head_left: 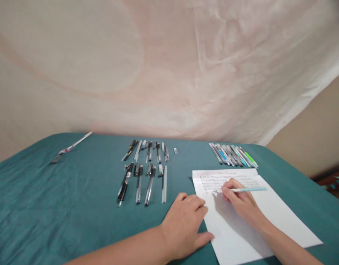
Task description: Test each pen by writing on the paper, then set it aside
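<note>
My right hand (238, 200) grips a pale blue pen (252, 189), its tip at the left part of a white sheet of paper (269, 221). Several lines of dark handwriting fill the upper part of the sheet. Along the paper's left edge rests my left hand (184, 224), fingers loosely bent and a little apart, the thumb lying on the sheet. Nothing shows in that hand. A shadow of the right hand falls across the paper below the writing.
Two rows of uncapped pens (139, 184) with their caps lie left of the paper. Behind the sheet is a side-by-side group of pens (233, 154). A single long pen (75, 143) lies at the far left of the green cloth (61, 213). A pale curtain (164, 73) hangs behind the table.
</note>
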`<state>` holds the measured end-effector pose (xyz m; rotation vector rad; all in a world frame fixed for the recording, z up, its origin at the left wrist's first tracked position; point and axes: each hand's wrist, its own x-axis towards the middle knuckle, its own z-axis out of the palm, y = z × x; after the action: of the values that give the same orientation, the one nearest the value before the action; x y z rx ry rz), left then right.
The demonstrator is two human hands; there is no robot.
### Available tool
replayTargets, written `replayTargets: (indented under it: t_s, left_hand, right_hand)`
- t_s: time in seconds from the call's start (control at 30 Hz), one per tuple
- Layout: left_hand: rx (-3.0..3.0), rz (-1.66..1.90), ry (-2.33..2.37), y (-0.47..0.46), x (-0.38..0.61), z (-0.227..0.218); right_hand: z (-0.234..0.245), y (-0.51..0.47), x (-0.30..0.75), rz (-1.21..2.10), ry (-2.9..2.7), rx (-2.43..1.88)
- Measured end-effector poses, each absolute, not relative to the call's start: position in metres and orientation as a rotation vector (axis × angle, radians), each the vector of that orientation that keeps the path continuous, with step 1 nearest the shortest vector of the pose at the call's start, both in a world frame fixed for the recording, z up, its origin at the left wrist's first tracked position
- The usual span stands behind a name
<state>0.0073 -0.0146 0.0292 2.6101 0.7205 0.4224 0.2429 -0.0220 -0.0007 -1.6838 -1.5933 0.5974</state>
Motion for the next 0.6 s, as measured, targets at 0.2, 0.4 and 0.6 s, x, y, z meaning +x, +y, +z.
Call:
replayTargets:
  t_s: [0.2,0.4,0.6]
  left_hand:
    - [2.602,0.393,0.734,-0.014,0.01,0.03]
    - [2.623,0.389,0.744,-0.015,0.01,0.028]
    - [2.639,0.379,0.729,-0.014,0.01,0.027]
  right_hand:
    - [0.002,-0.019,0.236,0.644,-1.591,-1.631]
    - [0.007,-0.017,0.222,0.668,-1.599,-1.612]
    - [0.004,-0.017,0.223,0.595,-1.596,-1.61]
